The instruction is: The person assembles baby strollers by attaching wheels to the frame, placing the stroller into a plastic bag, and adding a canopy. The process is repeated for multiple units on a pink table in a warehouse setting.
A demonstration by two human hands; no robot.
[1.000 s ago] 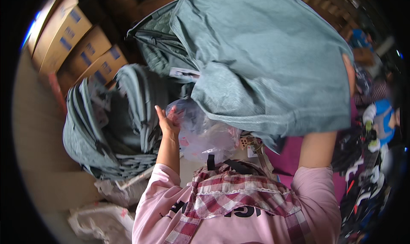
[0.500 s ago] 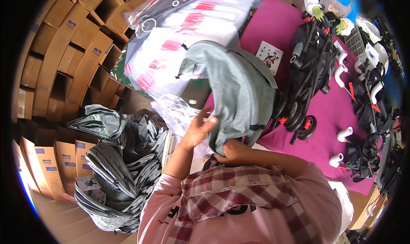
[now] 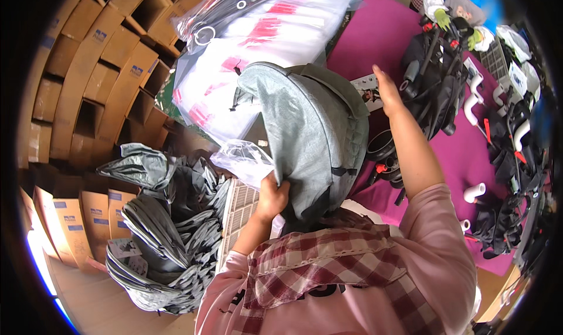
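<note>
A grey fabric stroller canopy (image 3: 308, 130) with a dark flap and black straps stands in front of me. My left hand (image 3: 274, 197) is closed on its lower left edge. Beyond the canopy's right side, my right hand (image 3: 388, 94) is at a printed card (image 3: 366, 92) with stroller pictures, with the card's right edge against it. One digit points up and the other fingers are hidden; the card is tilted and seems gripped. Clear plastic (image 3: 243, 159) lies beside the canopy's left side.
Grey canopies (image 3: 170, 235) are heaped at lower left, before stacked cardboard boxes (image 3: 97, 80). White plastic bags (image 3: 264, 42) cover the far table. Folded black stroller frames (image 3: 431, 83) and white curved tubes (image 3: 472, 100) lie on the magenta cloth (image 3: 366, 30). A gloved co-worker's hand (image 3: 441, 19) touches a frame.
My right hand has left the canopy's lower edge and reached out to the card, which has tilted and shifted. My left hand has dropped to grip the canopy's edge. The canopy has moved slightly left.
</note>
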